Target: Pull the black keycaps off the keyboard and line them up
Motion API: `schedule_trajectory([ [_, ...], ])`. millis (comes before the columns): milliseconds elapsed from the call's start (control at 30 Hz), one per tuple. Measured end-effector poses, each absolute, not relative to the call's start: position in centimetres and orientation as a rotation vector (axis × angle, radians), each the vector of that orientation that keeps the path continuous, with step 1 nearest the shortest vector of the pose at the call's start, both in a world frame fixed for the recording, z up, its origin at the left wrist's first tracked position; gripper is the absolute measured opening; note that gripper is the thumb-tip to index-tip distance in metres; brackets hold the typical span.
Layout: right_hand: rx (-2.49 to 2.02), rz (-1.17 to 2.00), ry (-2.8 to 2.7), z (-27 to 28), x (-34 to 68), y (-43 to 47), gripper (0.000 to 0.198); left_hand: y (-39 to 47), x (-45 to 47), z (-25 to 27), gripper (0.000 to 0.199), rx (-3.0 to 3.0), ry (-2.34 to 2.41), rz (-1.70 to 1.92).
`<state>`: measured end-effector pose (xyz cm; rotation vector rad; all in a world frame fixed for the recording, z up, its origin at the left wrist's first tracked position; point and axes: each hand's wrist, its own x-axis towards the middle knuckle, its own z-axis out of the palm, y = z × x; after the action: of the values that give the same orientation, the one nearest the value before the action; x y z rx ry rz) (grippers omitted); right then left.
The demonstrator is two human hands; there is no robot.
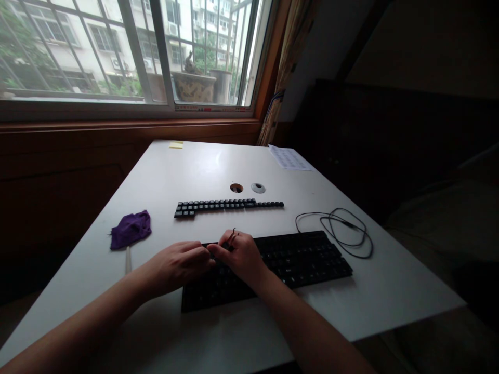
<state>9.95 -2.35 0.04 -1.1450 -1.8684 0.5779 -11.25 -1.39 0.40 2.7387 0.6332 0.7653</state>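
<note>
A black keyboard [300, 259] lies at a slight slant on the white table, both hands over its left part. My right hand [244, 254] is closed, thumb and forefinger pinched together. From between its fingers sticks up a small thing with a thin curved wire [234, 234]; its lower part is hidden. My left hand [177, 265] rests at the keyboard's upper left, its fingers curled and touching the right thumb. Whatever they pinch is hidden. Behind the keyboard, loose black keycaps [218, 205] are lined up in rows.
On the left lies a purple cloth [131, 228] on a pale stick [128, 259]. A black cable [351, 241] is looped at the right. Farther back are a cable hole [236, 188], its grey cover [258, 188], printed paper [290, 158] and a yellow sticky note [176, 145].
</note>
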Motion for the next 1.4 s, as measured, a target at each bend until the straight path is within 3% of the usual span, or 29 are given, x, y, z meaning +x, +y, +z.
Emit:
schedule_trajectory([
  [267, -1.193, 0.659, -1.874, 0.1, 10.0, -2.2, 0.035, -1.2, -11.5, 0.0, 0.011, 2.982, 0.517, 0.787],
  [433, -1.189, 0.943, -1.791, 0.2, 9.9, -2.4, 0.035, -1.1, -11.3, 0.3, 0.013, 3.109, 0.42, 0.883],
  [1000, -1.183, 1.187, -1.529, 0.2, 9.8, -2.1, 0.037, -1.2, -11.7, -0.4, 0.019, 3.017, 0.571, 0.954],
  [1400, -1.179, 0.913, -1.69, 0.2, 9.5, -2.5, 0.032, -1.1, -11.5, -1.0, 0.015, 2.811, 0.759, 1.023],
])
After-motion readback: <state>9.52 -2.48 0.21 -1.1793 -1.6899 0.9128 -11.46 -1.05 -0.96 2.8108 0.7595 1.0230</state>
